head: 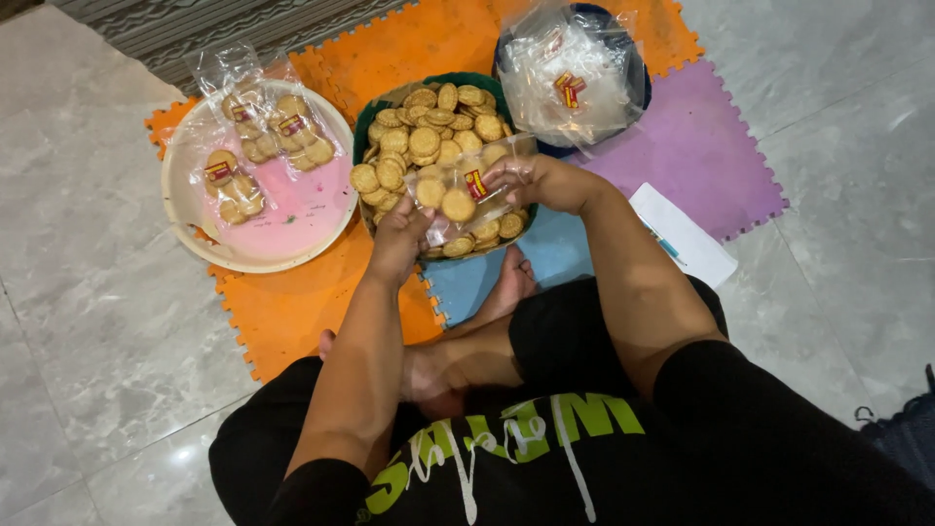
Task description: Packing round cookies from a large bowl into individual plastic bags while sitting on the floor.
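My left hand (401, 237) and my right hand (538, 182) hold a clear plastic bag (464, 191) between them, over a green bowl (366, 125) heaped with round golden biscuits (429, 131). The bag has a red and yellow label and a few biscuits inside. My left hand grips its lower left side, with fingers at the bag's edge. My right hand pinches its right end.
A pink-centred round tray (292, 216) at the left carries filled biscuit bags (278, 131). A dark blue bowl (633, 60) at the back holds empty clear bags (570, 83). Orange, purple and blue foam mats lie on grey tile. A white paper with a pen (682, 239) is at right.
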